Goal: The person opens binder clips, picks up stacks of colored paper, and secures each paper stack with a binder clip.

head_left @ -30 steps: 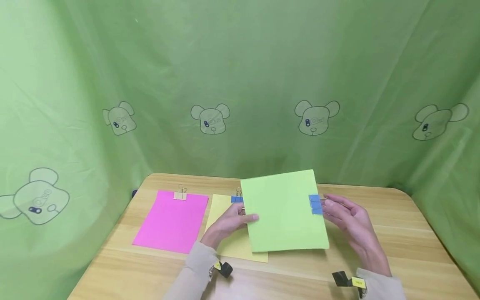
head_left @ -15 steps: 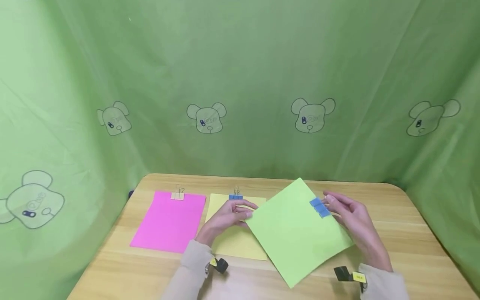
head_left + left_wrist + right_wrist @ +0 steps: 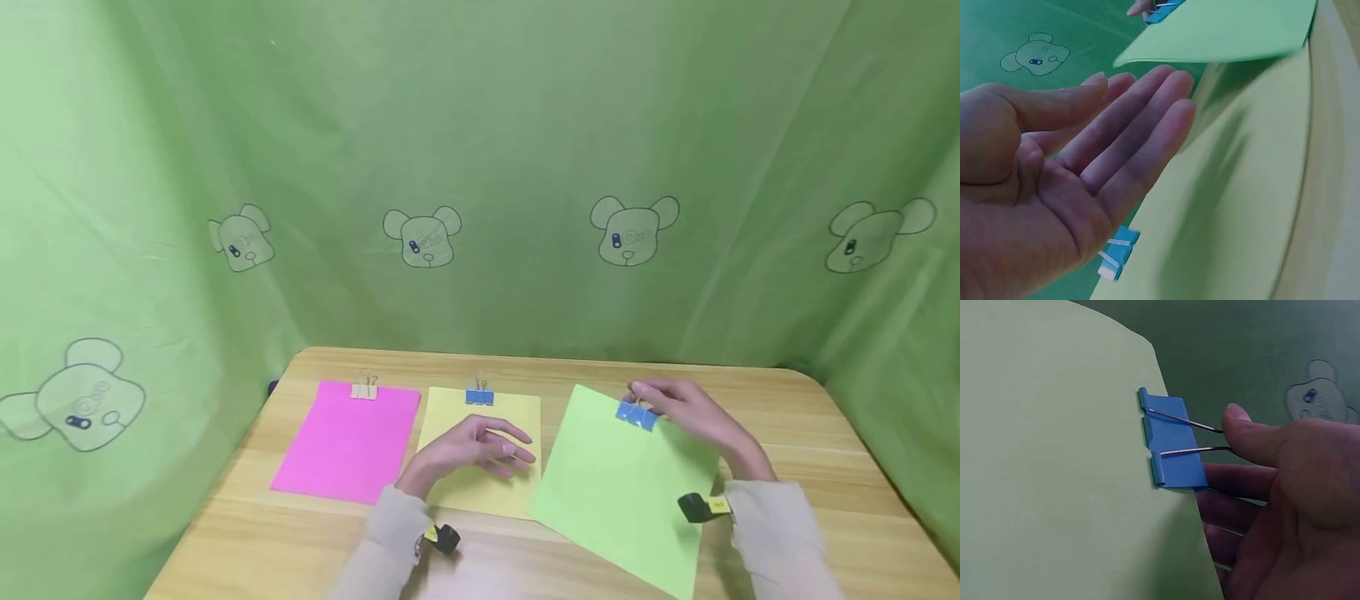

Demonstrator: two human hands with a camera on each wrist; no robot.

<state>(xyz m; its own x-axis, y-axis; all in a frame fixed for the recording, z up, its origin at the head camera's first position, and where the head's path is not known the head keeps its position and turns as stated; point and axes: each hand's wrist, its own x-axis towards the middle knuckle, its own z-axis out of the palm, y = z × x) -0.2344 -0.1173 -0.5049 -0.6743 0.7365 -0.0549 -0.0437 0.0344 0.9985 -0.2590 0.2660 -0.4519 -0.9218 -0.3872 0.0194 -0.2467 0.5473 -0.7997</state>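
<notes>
My right hand (image 3: 686, 412) pinches the wire handles of a blue binder clip (image 3: 1175, 440), thumb on one side and fingers behind. That clip grips the edge of a light green sheet of paper (image 3: 622, 492), which hangs tilted at the right of the table. My left hand (image 3: 472, 450) hovers over the yellow paper (image 3: 487, 496) with fingers loosely extended and nothing in them. In the left wrist view its palm (image 3: 1054, 206) shows bare, close to the green sheet's edge. A second blue binder clip (image 3: 480, 397) sits on the yellow paper's top edge.
A pink sheet (image 3: 348, 442) with a cream binder clip (image 3: 364, 391) at its top lies on the left of the wooden table (image 3: 225, 533). A green curtain (image 3: 510, 125) with bear-head drawings surrounds the table.
The green sheet has turned clockwise, bringing its clip towards the top, and has come lower. My left hand has let go of its edge; my right hand keeps the clip.
</notes>
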